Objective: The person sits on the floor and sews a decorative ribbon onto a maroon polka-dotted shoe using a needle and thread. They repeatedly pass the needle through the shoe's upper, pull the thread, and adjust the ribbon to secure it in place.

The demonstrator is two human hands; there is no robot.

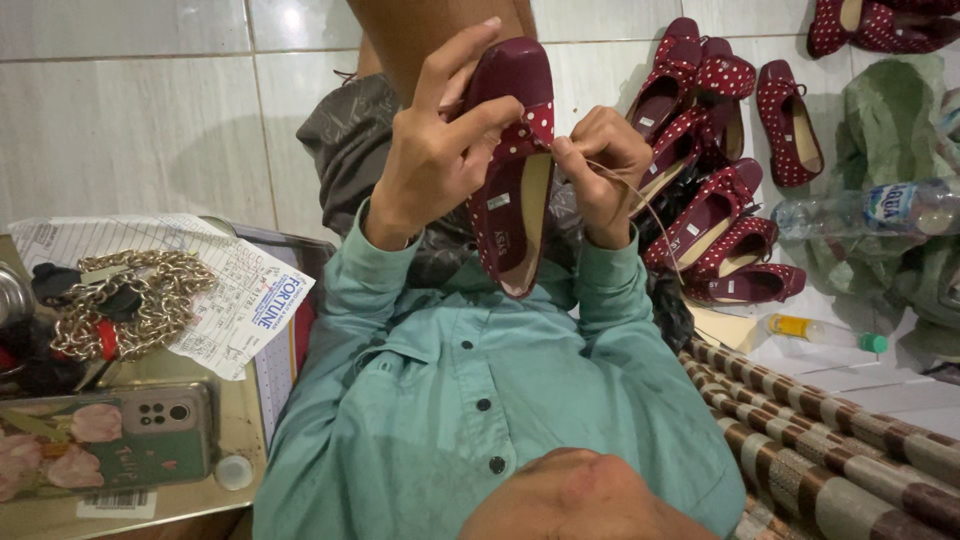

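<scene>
Nearest, below the person's fingers and to their left, a phone in a floral case (105, 440) lies by a gold chain (135, 300) and a creased white printed paper (240, 295). Higher up, the left hand (440, 150) wraps around a maroon flat shoe (515, 170), while the right hand (600, 165) pinches a thin thread (650, 205) at its dotted bow. I'd judge short, taut pulls suit this stitching. Right of the fingers sit a yellow-labelled small bottle (820, 330), a clear water bottle (870, 210) with a blue-and-white wrap, and farther, dotted shoes (715, 215).
</scene>
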